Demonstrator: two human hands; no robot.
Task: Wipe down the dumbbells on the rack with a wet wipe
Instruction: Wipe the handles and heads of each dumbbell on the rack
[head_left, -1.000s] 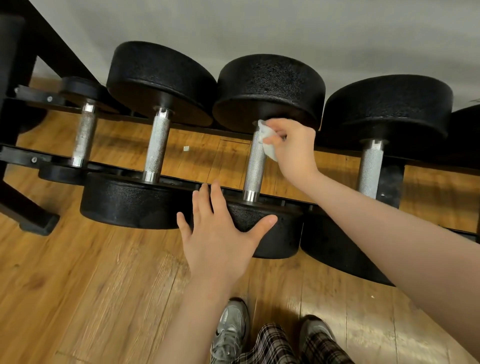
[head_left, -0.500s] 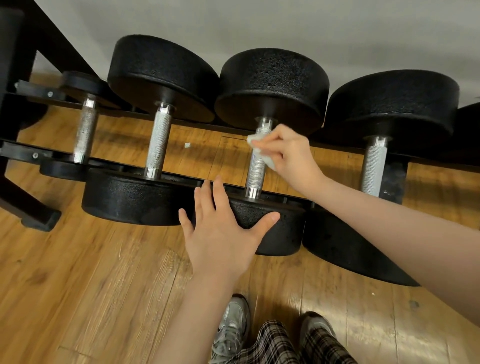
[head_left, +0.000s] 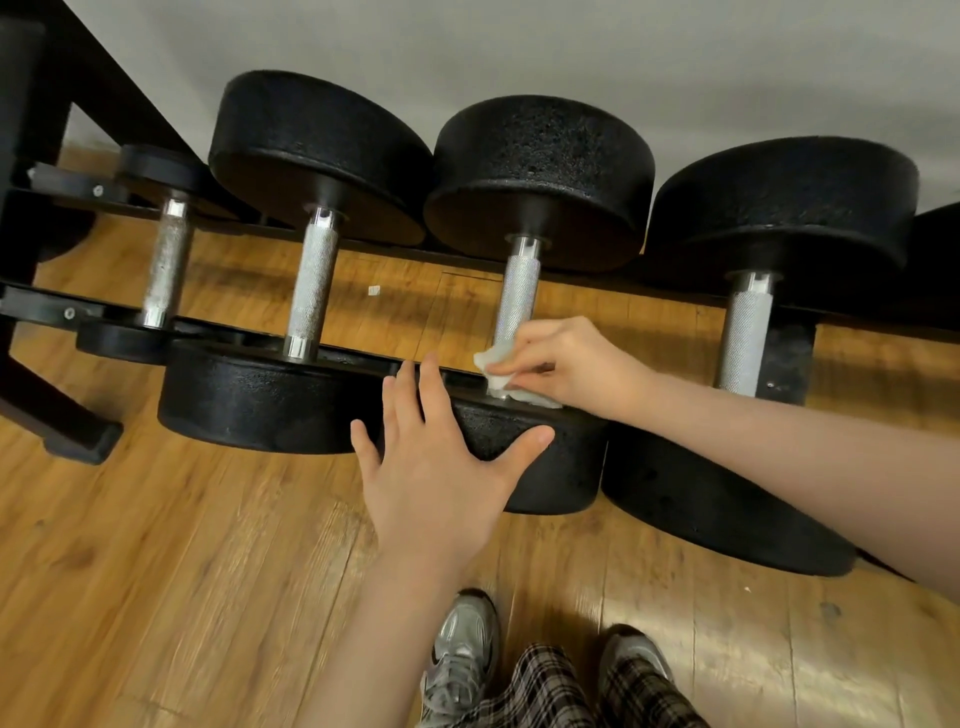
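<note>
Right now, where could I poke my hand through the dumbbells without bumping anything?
Widest gap: between the second handle and the handle being wiped, floor showing behind. Another gap lies between that handle and the right handle, though the right hand with the wipe crowds its near end. The black weight ends sit packed together.

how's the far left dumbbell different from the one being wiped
The far left dumbbell has thin, small black end plates; the dumbbell being wiped has thick, wide ones. The far left handle looks worn and speckled; the wiped one's is bright and evenly knurled. No hand touches the far left one, while the right hand holds a wet wipe at the other's handle and the left hand rests on its near end. Both lie on the rack.
</note>
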